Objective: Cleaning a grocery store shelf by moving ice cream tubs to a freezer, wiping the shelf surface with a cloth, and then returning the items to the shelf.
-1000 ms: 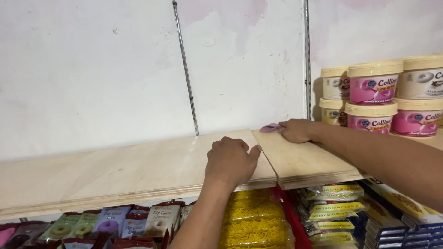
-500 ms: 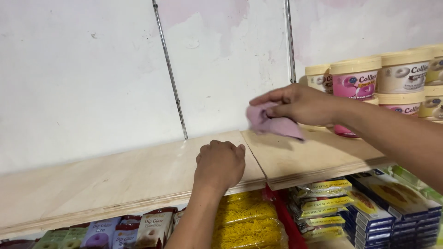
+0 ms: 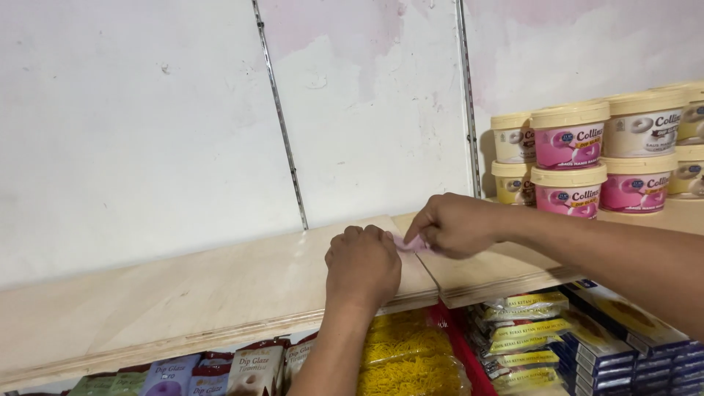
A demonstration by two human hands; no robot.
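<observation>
- The left hand (image 3: 363, 264) is resting knuckles-up on the wooden shelf (image 3: 183, 301) at frame centre, fingers curled.
- The right hand (image 3: 455, 224) is pinching a small pink cloth (image 3: 408, 243) between both hands.
- Cream-lidded tubs (image 3: 570, 158) are sitting stacked at the right.

1. Left of the left hand (image 3: 363, 264), the pale plywood shelf board (image 3: 183, 293) runs bare and open.
2. Right of the right hand (image 3: 455, 224), stacked cream-lidded round tubs with pink and white labels (image 3: 579, 165) block the shelf.
3. Behind both hands, the scuffed white wall (image 3: 147, 132) with its metal slotted rails (image 3: 279, 117) closes off the back.
4. Below the hands, yellow noodle packets (image 3: 411, 359) fill the lower shelf.
</observation>
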